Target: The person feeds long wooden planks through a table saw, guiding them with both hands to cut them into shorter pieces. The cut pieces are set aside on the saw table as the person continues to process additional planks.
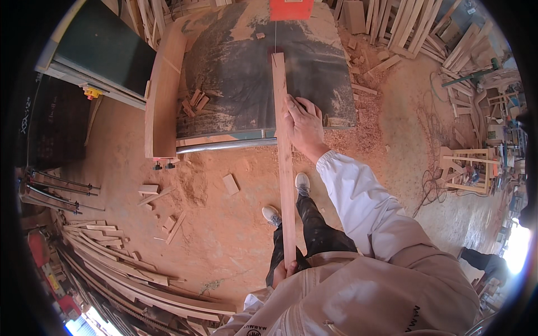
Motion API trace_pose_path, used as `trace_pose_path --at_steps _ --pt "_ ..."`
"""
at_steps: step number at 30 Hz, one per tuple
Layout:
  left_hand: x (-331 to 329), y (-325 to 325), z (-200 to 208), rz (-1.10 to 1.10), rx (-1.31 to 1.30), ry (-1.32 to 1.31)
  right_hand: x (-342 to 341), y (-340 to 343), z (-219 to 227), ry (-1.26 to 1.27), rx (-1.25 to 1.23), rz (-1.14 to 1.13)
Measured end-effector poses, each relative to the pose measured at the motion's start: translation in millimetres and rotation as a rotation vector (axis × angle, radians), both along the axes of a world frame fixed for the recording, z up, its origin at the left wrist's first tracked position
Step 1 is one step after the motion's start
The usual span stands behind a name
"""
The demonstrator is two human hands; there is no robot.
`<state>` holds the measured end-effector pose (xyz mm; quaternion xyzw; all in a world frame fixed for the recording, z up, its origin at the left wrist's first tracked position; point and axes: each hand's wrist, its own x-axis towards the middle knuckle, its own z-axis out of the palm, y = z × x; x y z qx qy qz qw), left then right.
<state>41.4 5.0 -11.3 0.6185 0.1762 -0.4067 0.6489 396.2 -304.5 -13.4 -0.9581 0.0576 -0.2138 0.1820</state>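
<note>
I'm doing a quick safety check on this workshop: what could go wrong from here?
The right hand is on the wooden strip, whose far end meets the bandsaw blade; sliding forward could bring fingers near the blade.

Much of the strip overhangs the saw table, its near end at the left hand; if that end dipped, the strip might tip.

A loose wood block near the left shoe could trip someone.

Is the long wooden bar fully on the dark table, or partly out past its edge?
Partly out: the wooden bar runs past the near edge of the dark table, back to the left hand.
</note>
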Motion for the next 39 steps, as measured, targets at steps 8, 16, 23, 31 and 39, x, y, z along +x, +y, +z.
trace_pose_path --at_steps 8,16,23,31,39 --pt "6.3 0.7 -1.0 -0.009 -0.032 0.023 4.1 -1.7 0.9 -0.016 0.001 0.003" --pt "13.9 -3.3 4.1 -0.019 -0.018 -0.015 8.5 -3.2 2.8 -0.001 -0.012 0.002" --pt "29.3 -10.8 14.6 -0.001 -0.064 -0.007 15.1 -5.9 4.5 0.017 -0.019 -0.004" --pt "39.1 -18.5 19.1 0.035 -0.079 0.032 22.4 -8.8 6.1 0.012 -0.018 -0.002" --pt "45.7 -23.8 15.1 0.033 -0.093 0.068 31.4 -13.9 5.5 0.016 -0.022 0.0"
